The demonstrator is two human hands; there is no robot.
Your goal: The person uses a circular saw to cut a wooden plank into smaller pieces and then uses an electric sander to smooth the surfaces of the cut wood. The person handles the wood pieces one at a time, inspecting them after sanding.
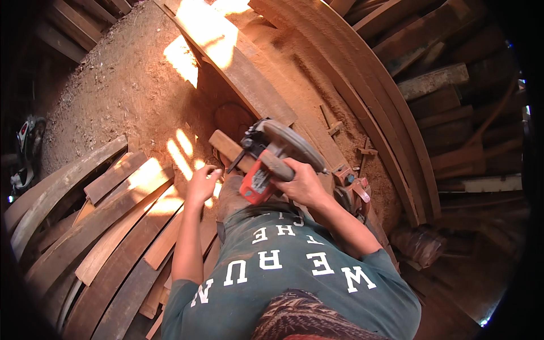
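Note:
My right hand (302, 182) is wrapped round the grip of a circular saw (262, 180) with a red body and a grey rounded blade guard. The saw sits tilted close in front of my waist. Against its left side lies a short wooden block (228, 146), partly hidden by the saw. To the left, apart from the saw, my left hand (204, 183) hangs with its fingers loosely bent and nothing visible in them. A wide wooden plank (252, 85) stretches away just beyond the saw.
Several curved boards (122, 226) are stacked at lower left. Long curved timbers (391, 119) arc along the right, beside a sawdust-covered plank. A red-and-metal tool (356, 190) and small wooden pieces (334, 126) lie right of the saw. Another power tool (25, 147) stands at far left.

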